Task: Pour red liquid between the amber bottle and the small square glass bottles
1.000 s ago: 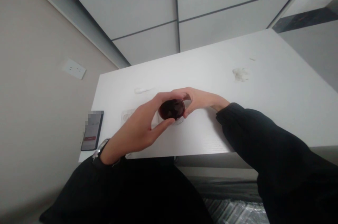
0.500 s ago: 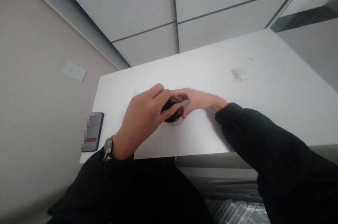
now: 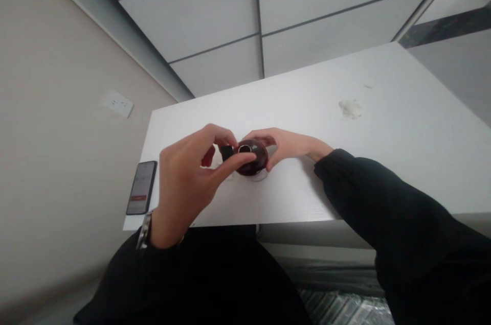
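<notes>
One phone point(image 3: 141, 188) is showing writing too small for us to read, lying on the white table point(image 3: 299, 197); we're seeing the right hand point(image 3: 286, 143) cupping a dark red round object point(image 3: 260, 155) to its right; the left hand point(image 3: 187, 177) is half-curling, thumb blocking part of it; a black piece point(image 3: 227, 153) is showing between thumb and fingers, whether gripped we can't tell.

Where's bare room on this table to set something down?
The white table looks widest open between the greyish smudge and right sleeve, then behind the left hand and right hand toward the grey panels. It is crowded where both hands meet at the dark red object and beside the phone.
</notes>
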Available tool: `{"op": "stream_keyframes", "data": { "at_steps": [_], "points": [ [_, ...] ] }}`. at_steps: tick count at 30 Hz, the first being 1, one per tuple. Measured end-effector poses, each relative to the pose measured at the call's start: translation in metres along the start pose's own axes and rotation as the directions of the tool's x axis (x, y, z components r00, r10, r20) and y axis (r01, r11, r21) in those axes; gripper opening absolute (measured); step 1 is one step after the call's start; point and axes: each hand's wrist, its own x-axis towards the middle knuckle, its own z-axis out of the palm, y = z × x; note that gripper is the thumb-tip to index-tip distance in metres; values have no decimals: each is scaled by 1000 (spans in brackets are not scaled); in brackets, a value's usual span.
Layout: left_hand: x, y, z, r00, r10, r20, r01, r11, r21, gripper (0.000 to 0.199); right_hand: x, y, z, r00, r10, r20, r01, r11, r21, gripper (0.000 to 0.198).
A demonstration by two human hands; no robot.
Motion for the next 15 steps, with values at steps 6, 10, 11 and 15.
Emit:
{"op": "stream_keyframes", "data": {
  "at_steps": [6, 10, 11, 15],
  "points": [
    [-81, -19, 7, 917, -364, 163, 399, 826, -398, 22, -4, 5, -5, 1000, 7, 19, -7, 999, -33, 80],
    [-141, -42, 32, 773, -598, 212, 620, 640, -455, 20, -9, 4, -6, 998, 66, -24, -68, 993, -97, 84],
    [-151, -47, 37, 756, -619, 213, 636, 619, -461, 19, -10, 3, -6, 995, 90, -44, -94, 988, -122, 86],
    [-169, -65, 49, 771, -593, 230, 621, 623, -476, 15, -17, -9, -8, 973, 167, -159, -199, 957, -210, 97]
  ]
}}
